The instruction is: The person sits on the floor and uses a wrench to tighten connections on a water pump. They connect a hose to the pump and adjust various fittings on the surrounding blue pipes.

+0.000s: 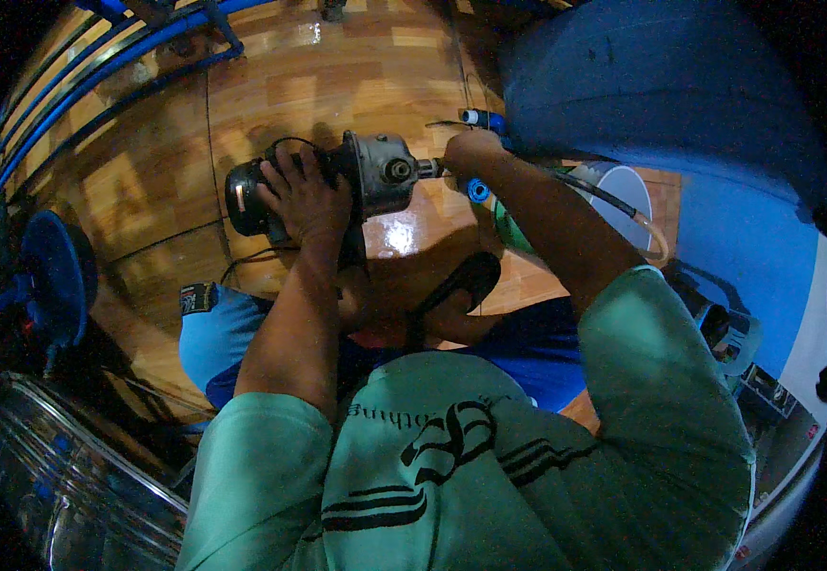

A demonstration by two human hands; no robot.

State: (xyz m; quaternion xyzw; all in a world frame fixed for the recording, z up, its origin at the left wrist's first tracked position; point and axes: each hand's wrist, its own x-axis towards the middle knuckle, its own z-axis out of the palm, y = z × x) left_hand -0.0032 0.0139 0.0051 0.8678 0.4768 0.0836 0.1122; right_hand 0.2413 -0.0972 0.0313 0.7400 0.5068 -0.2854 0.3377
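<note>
Left hand (304, 195) clamped over the black motor (261, 195) of the pump (380, 171), lying mid-floor (337, 76); right hand (470, 150) closed on its right-side fitting (429, 169).

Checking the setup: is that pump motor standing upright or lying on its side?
On its side: the pump motor lies lengthwise on the wooden floor, left hand on top.
</note>
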